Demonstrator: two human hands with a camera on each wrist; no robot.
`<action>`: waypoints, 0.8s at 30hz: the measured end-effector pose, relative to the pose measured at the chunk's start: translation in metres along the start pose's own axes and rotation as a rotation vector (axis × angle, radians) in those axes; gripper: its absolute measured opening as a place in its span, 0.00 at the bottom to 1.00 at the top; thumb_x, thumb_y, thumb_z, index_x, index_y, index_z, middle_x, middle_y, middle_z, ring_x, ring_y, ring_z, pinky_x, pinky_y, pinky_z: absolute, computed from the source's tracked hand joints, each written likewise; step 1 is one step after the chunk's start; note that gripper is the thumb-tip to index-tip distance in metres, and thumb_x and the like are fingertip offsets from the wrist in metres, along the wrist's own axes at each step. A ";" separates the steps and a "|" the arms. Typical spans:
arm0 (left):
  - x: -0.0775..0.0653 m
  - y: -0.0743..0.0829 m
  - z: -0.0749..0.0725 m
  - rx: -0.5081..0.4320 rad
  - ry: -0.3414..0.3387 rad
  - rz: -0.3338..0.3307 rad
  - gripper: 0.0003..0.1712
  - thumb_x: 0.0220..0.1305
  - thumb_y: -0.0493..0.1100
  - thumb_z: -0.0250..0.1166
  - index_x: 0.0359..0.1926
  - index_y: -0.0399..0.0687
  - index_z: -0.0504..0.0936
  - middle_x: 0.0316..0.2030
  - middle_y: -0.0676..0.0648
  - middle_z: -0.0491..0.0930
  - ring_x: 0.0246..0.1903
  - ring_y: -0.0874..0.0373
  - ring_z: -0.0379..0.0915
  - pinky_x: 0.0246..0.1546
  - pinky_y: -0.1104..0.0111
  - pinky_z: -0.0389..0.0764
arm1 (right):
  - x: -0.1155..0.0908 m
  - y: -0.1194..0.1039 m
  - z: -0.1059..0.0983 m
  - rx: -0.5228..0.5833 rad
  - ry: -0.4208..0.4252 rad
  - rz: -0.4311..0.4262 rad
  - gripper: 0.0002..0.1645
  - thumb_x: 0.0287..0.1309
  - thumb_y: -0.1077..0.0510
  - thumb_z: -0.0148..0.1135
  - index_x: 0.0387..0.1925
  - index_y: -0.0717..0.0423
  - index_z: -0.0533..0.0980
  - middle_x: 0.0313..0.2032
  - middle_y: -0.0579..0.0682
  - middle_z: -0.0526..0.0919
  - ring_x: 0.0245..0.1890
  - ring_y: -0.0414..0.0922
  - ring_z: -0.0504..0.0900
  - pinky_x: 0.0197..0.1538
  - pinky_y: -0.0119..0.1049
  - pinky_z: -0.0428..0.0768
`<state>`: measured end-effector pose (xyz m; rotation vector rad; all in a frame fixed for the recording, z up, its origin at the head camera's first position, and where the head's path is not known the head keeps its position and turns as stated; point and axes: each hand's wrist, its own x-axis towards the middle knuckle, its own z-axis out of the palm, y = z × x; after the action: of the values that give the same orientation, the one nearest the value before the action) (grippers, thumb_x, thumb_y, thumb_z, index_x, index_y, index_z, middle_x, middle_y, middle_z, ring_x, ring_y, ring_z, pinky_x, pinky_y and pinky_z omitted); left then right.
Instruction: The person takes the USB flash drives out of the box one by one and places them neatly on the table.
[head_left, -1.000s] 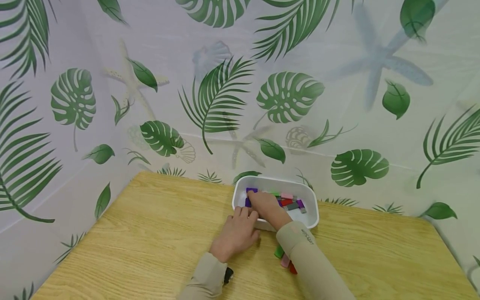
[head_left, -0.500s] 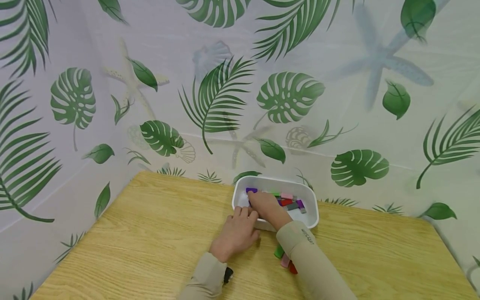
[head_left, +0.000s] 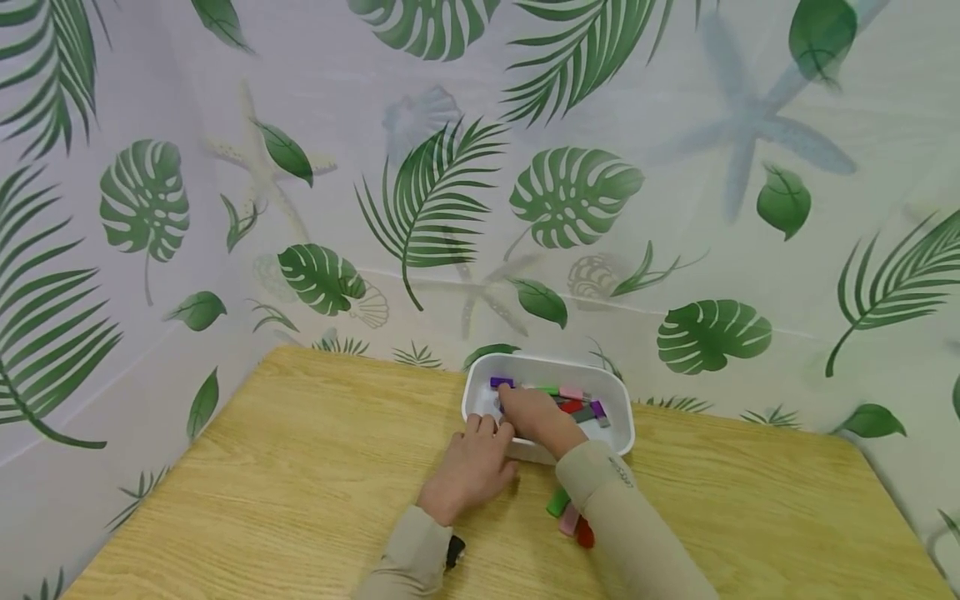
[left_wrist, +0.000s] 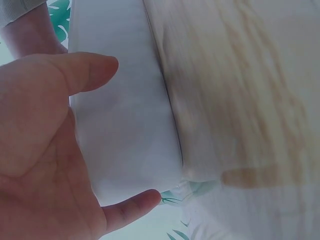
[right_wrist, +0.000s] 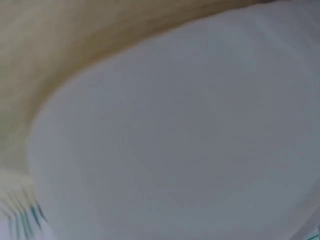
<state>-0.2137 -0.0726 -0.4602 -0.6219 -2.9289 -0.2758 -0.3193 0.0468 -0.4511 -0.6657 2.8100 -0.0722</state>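
Observation:
A white plastic bin [head_left: 622, 425] stands at the back of the table, with several coloured USB flash drives inside. Near its front left corner my left hand [head_left: 474, 467] holds the rim, fingers over the edge. In the left wrist view, the thumb of this left hand [left_wrist: 40, 125] lies by the bin's outer wall [left_wrist: 125, 115]. My right hand [head_left: 536, 415] reaches down into the bin's left half and pinches a purple flash drive [head_left: 502, 407], mostly hidden by the fingers. Beyond these fingers lies another purple flash drive [head_left: 501, 382]. The right wrist view shows only blurred white bin wall [right_wrist: 175, 130].
In the bin's right half lie a pink drive [head_left: 572, 392], a red drive [head_left: 572, 407] and others. Green [head_left: 558, 502], pink [head_left: 569, 520] and red [head_left: 585, 533] drives lie on the table [head_left: 322, 467] beside my right forearm. A leaf-print sheet hangs behind.
The purple drive at my right fingertips has shifted and turned, and is now mostly covered. Both hands stay in nearly the same place; the head view has moved slightly.

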 end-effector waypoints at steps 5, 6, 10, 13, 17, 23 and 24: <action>-0.001 0.001 0.001 0.000 -0.004 0.002 0.21 0.68 0.52 0.61 0.54 0.45 0.74 0.48 0.43 0.72 0.49 0.50 0.65 0.40 0.58 0.76 | -0.009 0.017 -0.001 0.186 0.064 -0.041 0.06 0.64 0.59 0.59 0.31 0.56 0.73 0.25 0.48 0.74 0.27 0.44 0.72 0.34 0.38 0.72; -0.002 0.001 0.001 -0.005 -0.005 0.001 0.19 0.68 0.52 0.61 0.53 0.46 0.74 0.47 0.43 0.72 0.49 0.50 0.64 0.40 0.58 0.76 | -0.011 0.021 -0.002 0.212 0.081 -0.043 0.08 0.63 0.59 0.59 0.28 0.55 0.72 0.24 0.46 0.71 0.26 0.43 0.70 0.32 0.36 0.69; -0.002 0.001 0.001 -0.012 -0.003 -0.002 0.17 0.67 0.51 0.61 0.50 0.47 0.74 0.45 0.44 0.71 0.48 0.50 0.63 0.39 0.58 0.75 | -0.019 0.032 -0.007 0.294 0.167 -0.052 0.06 0.60 0.60 0.61 0.29 0.57 0.75 0.24 0.46 0.74 0.25 0.42 0.70 0.29 0.34 0.67; -0.001 0.000 0.001 -0.012 0.000 0.000 0.16 0.67 0.52 0.61 0.49 0.47 0.74 0.44 0.45 0.71 0.48 0.50 0.63 0.39 0.58 0.75 | -0.028 0.037 -0.009 0.409 0.236 -0.041 0.05 0.59 0.59 0.61 0.33 0.58 0.79 0.27 0.47 0.77 0.26 0.42 0.71 0.30 0.34 0.69; 0.000 0.000 0.001 -0.022 -0.005 -0.001 0.15 0.68 0.52 0.60 0.48 0.47 0.74 0.44 0.45 0.71 0.48 0.50 0.63 0.40 0.58 0.75 | -0.047 0.042 -0.010 0.698 0.327 -0.025 0.08 0.62 0.58 0.61 0.38 0.60 0.79 0.25 0.49 0.76 0.23 0.42 0.70 0.27 0.33 0.70; 0.002 0.001 0.001 -0.064 -0.012 -0.014 0.15 0.68 0.51 0.61 0.48 0.47 0.74 0.45 0.45 0.71 0.48 0.51 0.63 0.42 0.57 0.75 | -0.090 0.037 -0.015 1.211 0.489 0.056 0.12 0.69 0.54 0.60 0.41 0.62 0.76 0.24 0.49 0.73 0.21 0.41 0.69 0.23 0.32 0.71; 0.001 0.001 0.002 -0.067 -0.012 -0.014 0.14 0.68 0.50 0.61 0.47 0.47 0.74 0.45 0.45 0.71 0.48 0.51 0.63 0.42 0.57 0.75 | -0.096 0.036 -0.015 1.280 0.517 0.084 0.13 0.69 0.53 0.59 0.41 0.61 0.76 0.25 0.48 0.73 0.21 0.41 0.69 0.23 0.31 0.71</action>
<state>-0.2145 -0.0709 -0.4615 -0.6139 -2.9470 -0.3753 -0.2554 0.1216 -0.4181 -0.1828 2.4067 -2.0016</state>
